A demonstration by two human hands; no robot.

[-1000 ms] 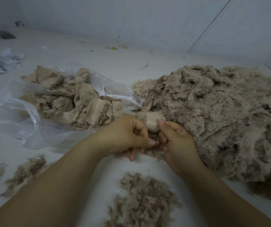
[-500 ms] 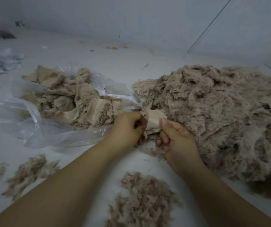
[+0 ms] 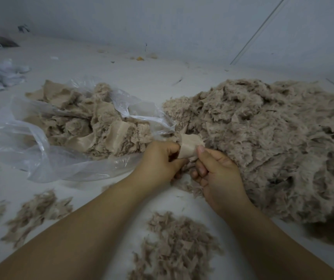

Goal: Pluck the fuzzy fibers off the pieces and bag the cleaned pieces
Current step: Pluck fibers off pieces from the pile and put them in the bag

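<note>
Fingers (image 3: 171, 151) of the left hand (image 3: 158, 162) and those of the right hand (image 3: 218, 174) are curled and clamped on one beige fabric piece (image 3: 190, 145) held just above the white surface (image 3: 105, 190). Soft, light and limp, it looks best pinched at its smooth woven backing. At 10 o'clock, an open clear plastic bag (image 3: 29, 142) holds cleaned pieces; at 3 o'clock lies the fuzzy heap (image 3: 273, 138), plucked fibers (image 3: 174, 245) at 6
</note>
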